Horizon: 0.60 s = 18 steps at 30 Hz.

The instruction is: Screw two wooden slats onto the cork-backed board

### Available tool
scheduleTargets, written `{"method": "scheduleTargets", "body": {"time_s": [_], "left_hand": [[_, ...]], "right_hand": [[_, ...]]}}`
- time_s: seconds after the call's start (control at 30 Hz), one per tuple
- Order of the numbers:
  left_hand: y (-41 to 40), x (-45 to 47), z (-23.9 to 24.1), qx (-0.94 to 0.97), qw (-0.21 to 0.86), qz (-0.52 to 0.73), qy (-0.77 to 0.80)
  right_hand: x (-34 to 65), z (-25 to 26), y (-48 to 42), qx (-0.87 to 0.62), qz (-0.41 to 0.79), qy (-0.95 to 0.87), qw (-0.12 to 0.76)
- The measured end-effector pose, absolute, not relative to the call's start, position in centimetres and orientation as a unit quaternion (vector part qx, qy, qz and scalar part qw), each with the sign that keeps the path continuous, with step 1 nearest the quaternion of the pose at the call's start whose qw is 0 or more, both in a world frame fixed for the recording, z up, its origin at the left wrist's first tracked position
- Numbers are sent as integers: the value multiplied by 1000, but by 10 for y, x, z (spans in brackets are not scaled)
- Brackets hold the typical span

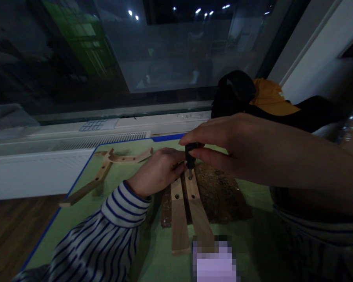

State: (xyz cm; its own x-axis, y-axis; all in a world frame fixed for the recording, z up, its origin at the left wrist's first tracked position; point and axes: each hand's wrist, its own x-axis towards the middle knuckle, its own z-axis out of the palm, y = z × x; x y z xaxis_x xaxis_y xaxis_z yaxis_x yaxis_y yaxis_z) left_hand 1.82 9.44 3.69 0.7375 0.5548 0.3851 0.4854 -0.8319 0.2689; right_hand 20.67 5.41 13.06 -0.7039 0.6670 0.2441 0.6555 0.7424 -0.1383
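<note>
A lilac pixelated block (214, 262) covers the near edge of the desk (155, 243), which has a green surface and a blue border. Just beyond it, the left wooden piece (180, 231) and the right wooden piece (200, 215) lie side by side with a narrow gap between them. Both extend across a brown, film-wrapped package (223, 196), with their near ends projecting past it. Dark holes are visible in each piece.

The right hand (226, 145) has its grip closed on the handle of a black screwdriver (190, 154). The tool stands nearly upright, its metal tip meeting a hole in the right wooden piece. The left hand (157, 174), in a striped sleeve (114, 219), covers the far part of the left wooden piece beside the screwdriver. Its fingertips are partly hidden; the state of its grip cannot be told.

To the left, an angled wooden frame (100, 173) rests on the desk. Beyond the desk are a white radiator (61, 172), an orange cap (267, 96) beside black items (232, 92), and a dark window (170, 51).
</note>
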Motion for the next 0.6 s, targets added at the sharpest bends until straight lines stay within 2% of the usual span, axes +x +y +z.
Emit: {"method": "scheduleTargets", "body": {"time_s": [0.6], "left_hand": [[94,18,37,927,63,241,282]], "right_hand": [[208,131,54,-350,13,-926,141]]}}
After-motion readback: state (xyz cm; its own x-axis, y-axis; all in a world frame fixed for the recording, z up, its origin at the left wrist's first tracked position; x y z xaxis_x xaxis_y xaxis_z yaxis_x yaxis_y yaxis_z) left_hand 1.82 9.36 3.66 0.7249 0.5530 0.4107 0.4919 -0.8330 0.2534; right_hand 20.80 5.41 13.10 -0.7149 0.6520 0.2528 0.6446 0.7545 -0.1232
